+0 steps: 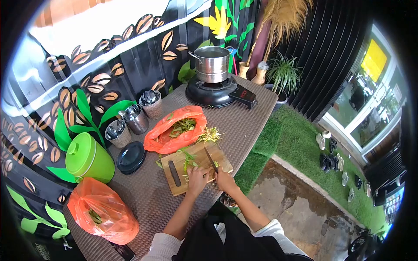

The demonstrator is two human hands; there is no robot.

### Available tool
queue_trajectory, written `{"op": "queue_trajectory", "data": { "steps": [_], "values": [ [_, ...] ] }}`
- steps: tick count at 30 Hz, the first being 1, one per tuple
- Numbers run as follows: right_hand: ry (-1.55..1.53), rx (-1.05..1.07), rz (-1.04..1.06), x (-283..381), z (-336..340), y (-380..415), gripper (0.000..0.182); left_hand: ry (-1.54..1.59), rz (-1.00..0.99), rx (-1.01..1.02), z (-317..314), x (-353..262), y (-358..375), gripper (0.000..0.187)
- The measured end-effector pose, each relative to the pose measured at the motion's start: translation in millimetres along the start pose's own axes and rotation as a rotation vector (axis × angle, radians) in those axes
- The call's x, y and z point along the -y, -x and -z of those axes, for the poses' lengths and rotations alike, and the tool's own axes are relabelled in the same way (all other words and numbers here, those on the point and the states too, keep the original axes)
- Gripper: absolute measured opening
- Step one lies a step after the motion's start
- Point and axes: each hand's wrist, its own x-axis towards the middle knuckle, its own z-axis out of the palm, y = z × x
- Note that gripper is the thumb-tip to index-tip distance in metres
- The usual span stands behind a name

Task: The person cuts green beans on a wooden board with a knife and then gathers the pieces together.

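A wooden cutting board lies at a slant on the brown woven-pattern table, with cut green leaves on it. My right hand is closed round a knife, its blade pointing away from me over the board. Low on the board, my left hand has its fingers curled down on some greens, left of the knife. What lies under those fingers is mostly hidden. Just beyond the board, an orange plastic bag gapes with leafy greens inside. Pale cut stems are heaped beside the bag.
A steel pot sits on a black portable gas stove at the far end. Along the wall stand cutlery cups, black plates and a green lidded bucket. A full orange bag is at the near left.
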Motion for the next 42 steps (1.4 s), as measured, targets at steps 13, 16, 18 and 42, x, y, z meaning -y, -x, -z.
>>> {"op": "queue_trajectory", "data": {
  "steps": [13, 16, 18, 42],
  "values": [
    [0.028, -0.05, -0.112, 17, -15, 16, 0.032, 0.17, 0.022, -0.127, -9, 2, 3, 0.018],
    [0.048, -0.053, -0.085, 15, -16, 1, 0.032, 0.164, 0.011, -0.144, -6, 1, 4, 0.017],
    [0.034, -0.046, -0.057, 8, -13, -9, 0.032, 0.168, 0.029, -0.147, -7, 0, 3, 0.017],
    [0.008, -0.058, -0.106, 18, -26, -4, 0.033, 0.12, 0.039, -0.179, -1, 0, 3, 0.015]
  ]
}}
